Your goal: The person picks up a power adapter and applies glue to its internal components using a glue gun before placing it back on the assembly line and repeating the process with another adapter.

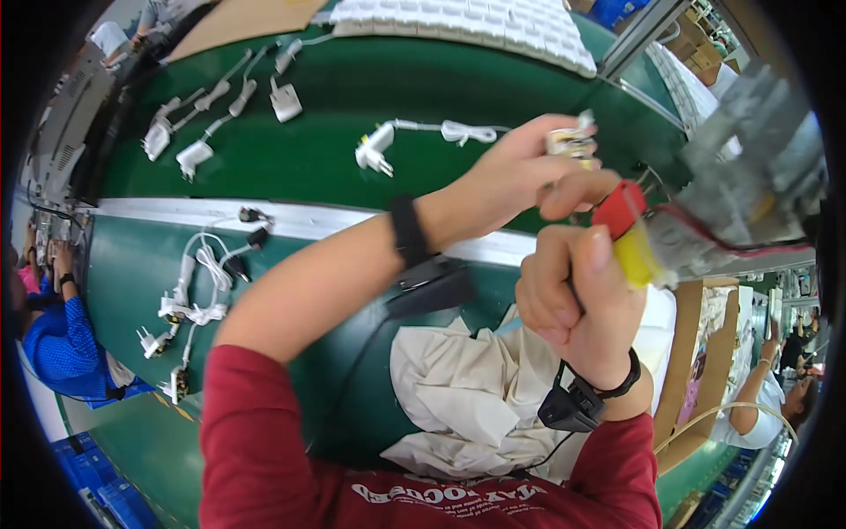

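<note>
My left hand (524, 172) reaches across from the left, its fingers closed around a small circuit board (571, 145) with pale parts on it. One of its fingers points to the right, close to a red and yellow piece (621, 210) on the grey machine. My right hand (577, 295) is curled just below, with its thumb up against that piece; the grip is partly hidden. Thin red and black wires (714, 236) run from there along the blurred grey machine (749, 167). Both wrists wear black bands.
White plug adapters with cables (377, 148) lie on the green conveyor (317, 176) beyond a white rail. More corded plugs (207, 282) rest on the near left bench. Crumpled cream cloth (467, 379) lies before me, beside a cardboard box (696, 379). Co-workers sit at both sides.
</note>
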Demonstrator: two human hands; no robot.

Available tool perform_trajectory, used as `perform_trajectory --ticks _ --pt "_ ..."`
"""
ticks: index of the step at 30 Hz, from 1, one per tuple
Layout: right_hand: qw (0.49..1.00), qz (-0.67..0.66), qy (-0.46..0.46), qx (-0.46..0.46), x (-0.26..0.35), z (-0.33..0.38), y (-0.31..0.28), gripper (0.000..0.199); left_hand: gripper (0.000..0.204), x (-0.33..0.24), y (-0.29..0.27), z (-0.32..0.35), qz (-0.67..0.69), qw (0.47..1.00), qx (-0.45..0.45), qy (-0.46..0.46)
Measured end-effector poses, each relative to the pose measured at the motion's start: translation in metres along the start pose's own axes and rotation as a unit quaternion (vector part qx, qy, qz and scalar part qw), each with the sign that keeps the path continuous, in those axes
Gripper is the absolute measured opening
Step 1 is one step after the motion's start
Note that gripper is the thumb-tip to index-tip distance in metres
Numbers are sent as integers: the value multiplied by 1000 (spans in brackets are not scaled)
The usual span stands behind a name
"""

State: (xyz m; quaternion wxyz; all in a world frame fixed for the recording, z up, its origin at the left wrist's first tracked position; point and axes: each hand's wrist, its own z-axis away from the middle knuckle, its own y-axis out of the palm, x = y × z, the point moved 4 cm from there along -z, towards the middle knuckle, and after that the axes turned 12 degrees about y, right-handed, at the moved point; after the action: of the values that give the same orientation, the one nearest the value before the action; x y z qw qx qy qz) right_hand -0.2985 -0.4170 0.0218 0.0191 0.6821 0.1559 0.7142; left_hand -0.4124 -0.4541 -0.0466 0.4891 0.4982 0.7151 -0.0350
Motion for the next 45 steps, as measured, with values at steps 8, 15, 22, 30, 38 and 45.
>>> perform_trajectory --ticks 8,15,22,30,38,45 --pt "1000 -9 20 -2 17 6 12 30 38 38 10 -17 -554 819 137 56" --pt "998 -14 52 -35 12 0 11 23 29 -47 -30 11 -746 651 24 136" --pt "999 -5 24 -23 13 -3 17 20 29 -109 -124 62 -813 536 -21 -225" --pt "997 -24 -20 -76 18 -9 14 21 31 -58 -16 149 95 947 -249 -179" --pt "989 82 -49 -111 14 -15 27 29 41 -34 29 170 95 943 -82 -308" --pt "993 67 -41 -89 5 -15 32 29 44 -35 32 173 153 960 -68 -226"
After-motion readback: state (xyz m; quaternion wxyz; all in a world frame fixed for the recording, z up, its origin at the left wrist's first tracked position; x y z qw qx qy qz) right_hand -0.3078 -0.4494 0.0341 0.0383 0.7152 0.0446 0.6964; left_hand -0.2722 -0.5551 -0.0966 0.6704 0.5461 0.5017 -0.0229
